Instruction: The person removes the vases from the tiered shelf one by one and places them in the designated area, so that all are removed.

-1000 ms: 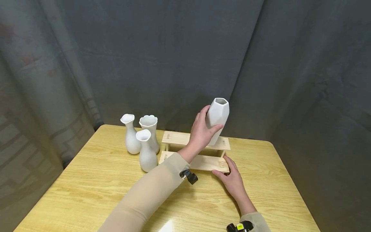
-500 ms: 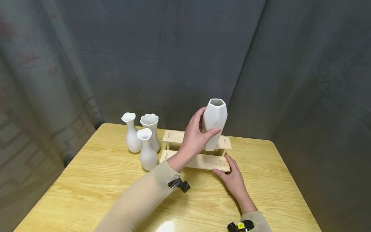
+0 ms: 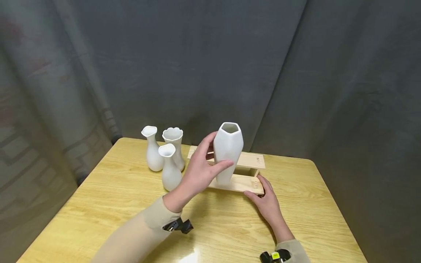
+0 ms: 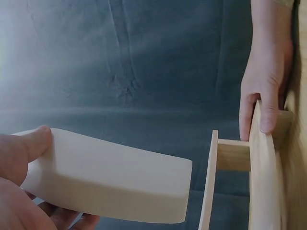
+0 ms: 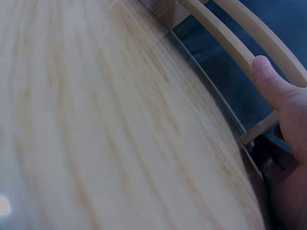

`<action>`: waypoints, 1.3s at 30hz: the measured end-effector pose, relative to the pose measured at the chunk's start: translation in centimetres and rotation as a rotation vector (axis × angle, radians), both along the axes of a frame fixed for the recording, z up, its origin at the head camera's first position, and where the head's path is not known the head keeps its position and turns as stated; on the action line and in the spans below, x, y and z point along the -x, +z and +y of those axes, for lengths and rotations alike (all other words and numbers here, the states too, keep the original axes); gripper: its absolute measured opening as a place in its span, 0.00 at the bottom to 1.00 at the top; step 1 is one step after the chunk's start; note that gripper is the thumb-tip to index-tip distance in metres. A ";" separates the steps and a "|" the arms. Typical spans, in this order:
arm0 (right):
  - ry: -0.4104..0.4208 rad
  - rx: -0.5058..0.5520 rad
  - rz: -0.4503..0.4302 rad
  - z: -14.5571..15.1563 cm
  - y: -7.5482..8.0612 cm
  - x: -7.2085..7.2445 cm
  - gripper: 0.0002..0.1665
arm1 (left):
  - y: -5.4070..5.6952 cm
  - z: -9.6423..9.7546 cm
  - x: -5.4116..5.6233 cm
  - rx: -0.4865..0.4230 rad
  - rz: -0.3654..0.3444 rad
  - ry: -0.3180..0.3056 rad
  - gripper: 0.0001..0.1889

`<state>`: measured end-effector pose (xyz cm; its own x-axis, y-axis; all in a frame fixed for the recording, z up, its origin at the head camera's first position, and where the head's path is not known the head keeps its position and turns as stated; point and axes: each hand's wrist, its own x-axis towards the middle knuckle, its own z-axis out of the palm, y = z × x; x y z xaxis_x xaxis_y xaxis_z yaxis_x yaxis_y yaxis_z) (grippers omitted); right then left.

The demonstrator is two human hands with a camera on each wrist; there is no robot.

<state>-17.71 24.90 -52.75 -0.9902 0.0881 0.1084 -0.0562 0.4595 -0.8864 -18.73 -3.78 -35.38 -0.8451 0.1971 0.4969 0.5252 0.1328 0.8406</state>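
Note:
My left hand (image 3: pixel 199 168) grips a white faceted vase (image 3: pixel 228 148) with a five-sided mouth, thumb on its near side and fingers behind. The vase is upright and overlaps the wooden two-tier stand (image 3: pixel 251 160) in the head view. In the left wrist view, the base of the vase (image 4: pixel 139 182) shows a gap from the stand's upper board (image 4: pixel 209 179). My right hand (image 3: pixel 268 204) holds the right end of the lower board (image 3: pixel 243 182). Its thumb (image 5: pixel 263 64) lies on the board's front edge, seen in the right wrist view.
To the left of the stand, three white vases stand grouped: a wavy-mouthed one (image 3: pixel 154 155), a scallop-rimmed one (image 3: pixel 175 146) and a narrow-necked one (image 3: pixel 170 173) in front. The wooden table (image 3: pixel 230 226) has a grey curtain (image 3: pixel 184 73) behind it.
My left hand has brought the faceted vase leftward and nearer to me, from over the upper board to in front of it. The right hand keeps its hold on the stand.

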 end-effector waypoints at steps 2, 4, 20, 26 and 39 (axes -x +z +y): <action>0.000 -0.005 0.000 0.0 0.1 0.0 0.59 | -0.2 -1.0 -0.6 0.002 0.006 -0.003 0.45; 0.002 -0.004 -0.002 0.0 0.1 -0.1 0.59 | -0.5 -2.0 -1.3 0.012 0.009 0.003 0.45; 0.012 -0.005 -0.020 0.5 0.4 -0.4 0.59 | -3.1 -10.4 -6.5 0.086 -0.110 0.166 0.48; 0.009 0.015 -0.026 0.6 0.6 -0.6 0.59 | -3.9 -13.2 -7.2 0.102 -0.095 0.282 0.48; 0.007 -0.011 -0.034 0.7 0.6 -0.6 0.59 | -5.2 -16.7 -5.9 0.101 -0.079 0.470 0.47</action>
<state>-17.07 25.58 -52.15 -0.9940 0.0797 0.0754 -0.0293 0.4692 -0.8826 -12.81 -20.52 -40.54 -0.8885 -0.1712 0.4258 0.3238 0.4237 0.8460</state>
